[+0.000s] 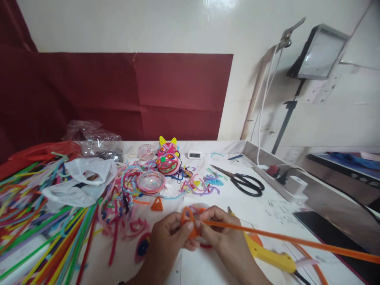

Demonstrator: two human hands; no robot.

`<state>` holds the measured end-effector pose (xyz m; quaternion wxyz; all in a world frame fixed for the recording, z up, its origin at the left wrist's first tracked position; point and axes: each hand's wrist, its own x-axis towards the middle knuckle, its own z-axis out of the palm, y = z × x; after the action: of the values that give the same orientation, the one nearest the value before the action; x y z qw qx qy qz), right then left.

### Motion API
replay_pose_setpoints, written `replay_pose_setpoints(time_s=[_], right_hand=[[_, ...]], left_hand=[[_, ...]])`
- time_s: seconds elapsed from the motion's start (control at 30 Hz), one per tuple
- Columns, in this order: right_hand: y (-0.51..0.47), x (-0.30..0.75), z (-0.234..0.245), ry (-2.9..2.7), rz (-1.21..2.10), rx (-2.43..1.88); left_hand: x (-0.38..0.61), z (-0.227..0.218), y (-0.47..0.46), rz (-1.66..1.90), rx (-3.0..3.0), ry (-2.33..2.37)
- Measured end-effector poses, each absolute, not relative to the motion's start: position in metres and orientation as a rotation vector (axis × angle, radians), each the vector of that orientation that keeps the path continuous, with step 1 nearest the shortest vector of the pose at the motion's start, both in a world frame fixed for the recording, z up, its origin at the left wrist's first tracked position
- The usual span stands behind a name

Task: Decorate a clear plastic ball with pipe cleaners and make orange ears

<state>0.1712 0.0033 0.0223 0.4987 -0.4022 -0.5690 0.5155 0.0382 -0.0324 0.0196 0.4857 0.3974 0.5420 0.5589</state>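
My left hand (169, 233) and my right hand (221, 231) meet low in the middle of the white table (267, 213), both pinched on an orange pipe cleaner (285, 239). Its near end is bent into a small loop between my fingers, and its long straight tail runs off to the lower right. A small orange triangle of pipe cleaner (157, 204) lies just beyond my left hand. A round transparent piece sits partly hidden behind my fingers.
Several loose coloured pipe cleaners (35, 221) cover the left side, with plastic bags (86, 178) on them. Two colourful mask-like figures (168, 158) and a clear dish (151, 181) stand further back. Black scissors (245, 183), a yellow glue gun (267, 255), a power strip (285, 182) and a lamp stand (317, 53) are on the right.
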Motion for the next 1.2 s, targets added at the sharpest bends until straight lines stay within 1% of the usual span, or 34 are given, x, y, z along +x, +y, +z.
replay_pose_setpoints(time_s=[0.33, 0.4, 0.6, 0.8, 0.87, 1.07, 1.2], right_hand=[[0.002, 0.173, 0.019, -1.423, 1.316, -0.897], [0.000, 0.174, 0.018, -1.480, 1.286, -0.908], [-0.005, 0.175, 0.018, -1.674, 0.991, -0.943], [-0.009, 0.173, 0.014, -1.856, 0.582, -0.823], [-0.010, 0.174, 0.013, -1.866, 0.501, -0.771], [0.001, 0.183, 0.015, -1.921, 0.592, -0.601], [0.010, 0.187, 0.023, -1.988, 0.730, -0.507]], left_hand=[[0.044, 0.024, -0.035, 1.456, 0.992, 1.470], [0.044, 0.024, -0.035, 1.464, 1.012, 1.498], [0.041, 0.023, -0.035, 1.380, 1.114, 1.565], [0.039, 0.015, -0.034, 1.414, 1.389, 1.838], [0.038, 0.014, -0.033, 1.419, 1.434, 1.863], [0.035, 0.024, -0.034, 1.343, 1.169, 1.629], [0.034, 0.026, -0.033, 1.301, 1.150, 1.489]])
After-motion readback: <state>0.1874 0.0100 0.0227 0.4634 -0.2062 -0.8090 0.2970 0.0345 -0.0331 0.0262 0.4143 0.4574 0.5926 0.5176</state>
